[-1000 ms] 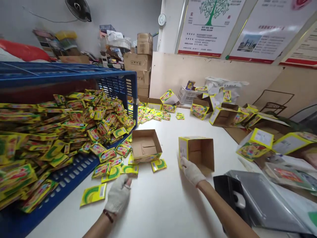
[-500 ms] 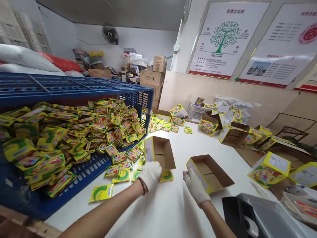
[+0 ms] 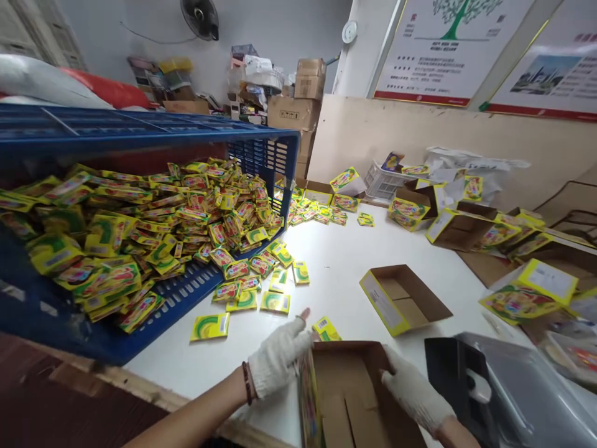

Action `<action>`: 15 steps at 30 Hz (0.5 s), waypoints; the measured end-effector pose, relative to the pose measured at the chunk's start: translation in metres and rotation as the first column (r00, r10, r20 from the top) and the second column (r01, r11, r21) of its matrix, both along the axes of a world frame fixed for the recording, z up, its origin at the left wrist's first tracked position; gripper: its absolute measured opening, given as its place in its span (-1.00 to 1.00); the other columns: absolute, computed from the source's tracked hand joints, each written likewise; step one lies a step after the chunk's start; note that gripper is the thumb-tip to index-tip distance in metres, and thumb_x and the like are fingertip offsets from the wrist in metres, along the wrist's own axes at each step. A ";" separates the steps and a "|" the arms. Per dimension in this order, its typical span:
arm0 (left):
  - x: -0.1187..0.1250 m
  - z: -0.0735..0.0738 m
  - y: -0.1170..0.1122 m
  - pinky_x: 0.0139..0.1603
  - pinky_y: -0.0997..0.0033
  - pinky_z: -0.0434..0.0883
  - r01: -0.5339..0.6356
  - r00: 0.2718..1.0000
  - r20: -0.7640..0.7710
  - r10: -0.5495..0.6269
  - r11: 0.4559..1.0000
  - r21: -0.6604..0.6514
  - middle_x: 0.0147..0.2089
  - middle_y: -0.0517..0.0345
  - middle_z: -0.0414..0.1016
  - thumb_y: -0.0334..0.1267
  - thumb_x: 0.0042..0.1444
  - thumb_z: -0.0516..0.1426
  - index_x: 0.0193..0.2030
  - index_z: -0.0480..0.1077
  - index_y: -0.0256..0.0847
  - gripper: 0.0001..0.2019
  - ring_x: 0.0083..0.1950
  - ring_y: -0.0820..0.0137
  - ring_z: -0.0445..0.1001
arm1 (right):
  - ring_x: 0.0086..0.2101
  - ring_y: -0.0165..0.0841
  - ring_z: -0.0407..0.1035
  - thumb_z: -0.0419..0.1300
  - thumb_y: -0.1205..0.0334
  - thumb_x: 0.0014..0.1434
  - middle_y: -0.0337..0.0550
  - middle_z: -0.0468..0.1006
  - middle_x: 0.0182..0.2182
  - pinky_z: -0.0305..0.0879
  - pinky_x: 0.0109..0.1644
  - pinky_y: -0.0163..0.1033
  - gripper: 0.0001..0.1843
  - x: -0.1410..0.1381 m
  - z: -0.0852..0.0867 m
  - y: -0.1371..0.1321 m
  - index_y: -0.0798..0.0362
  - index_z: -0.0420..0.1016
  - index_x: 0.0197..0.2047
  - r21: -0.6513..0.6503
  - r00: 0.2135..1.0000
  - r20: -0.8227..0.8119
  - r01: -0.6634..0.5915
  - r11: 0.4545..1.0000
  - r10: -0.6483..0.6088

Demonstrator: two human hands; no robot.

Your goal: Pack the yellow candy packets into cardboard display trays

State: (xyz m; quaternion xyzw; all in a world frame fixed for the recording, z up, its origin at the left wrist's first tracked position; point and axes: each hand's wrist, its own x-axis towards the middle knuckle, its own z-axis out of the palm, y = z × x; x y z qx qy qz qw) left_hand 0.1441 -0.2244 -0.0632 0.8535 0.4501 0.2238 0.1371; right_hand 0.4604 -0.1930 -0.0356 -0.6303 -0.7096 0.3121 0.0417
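Open-topped cardboard box, brown inside with brightly printed outer walls (image 3: 347,379), between both hands on the near part of the white-topped bench (image 3: 340,249), mouth upward, cut off by the bottom of the view, nothing visible inside. Right hand in a white knitted glove with bare fingertips (image 3: 415,389): curled at the right wall, thumb inside, apparently gripping it. Left hand in a matching glove (image 3: 280,361): loosely spread by the far left corner, index finger pointing away, no packet visible in it; touching or just apart, impossible to tell.

Step in hand, by the look of it: positioning the box. Next move, as a judgement, calling for a steady right grip, a level base and left fingers free of the corner.

Raw wooden edge along the near left, below the left forearm. Flat yellow-and-green packet (image 3: 326,328) just beyond the far wall. Scattered packets and a blue slatted plastic crate (image 3: 140,135) hemming in the left; second open cardboard box (image 3: 405,305) and black plastic object (image 3: 450,367) limiting the right. Widest open room: straight far, between crate and second box.
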 end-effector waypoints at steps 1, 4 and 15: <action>0.003 -0.010 0.001 0.20 0.14 0.37 -0.093 0.995 0.026 0.093 0.995 -0.032 0.23 -0.10 0.31 -0.50 0.01 0.01 0.20 0.26 -0.15 -0.44 0.25 0.18 0.31 | -0.03 -0.22 0.49 -0.03 0.43 -0.01 -0.08 0.62 -0.06 0.29 0.12 -0.21 -0.41 0.011 -0.001 -0.009 -0.01 0.44 0.09 -0.012 0.999 0.026 0.032 0.999 -0.031; 0.021 -0.028 0.013 0.30 0.10 0.30 -0.263 0.965 -0.063 0.256 0.953 -0.153 0.23 -0.14 0.32 -0.47 0.05 0.02 0.18 0.29 -0.19 -0.49 0.31 0.16 0.26 | -0.06 -0.17 0.51 0.04 0.42 -0.09 -0.10 0.64 -0.10 0.30 0.09 -0.22 -0.46 0.042 0.002 -0.028 -0.06 0.51 -0.02 0.001 0.987 0.118 0.107 0.994 -0.106; 0.041 -0.025 0.074 0.27 -0.14 0.14 -0.107 0.978 -0.200 0.061 0.968 -0.226 0.00 -0.05 0.46 -0.38 -0.02 0.20 -0.07 0.42 -0.18 -0.68 0.11 0.08 0.36 | -0.23 -0.08 0.55 -0.11 0.32 0.18 0.19 0.63 -0.21 0.37 -0.15 -0.09 -0.52 0.025 0.001 -0.006 0.14 0.34 0.13 -0.059 0.930 0.295 0.248 0.967 -0.220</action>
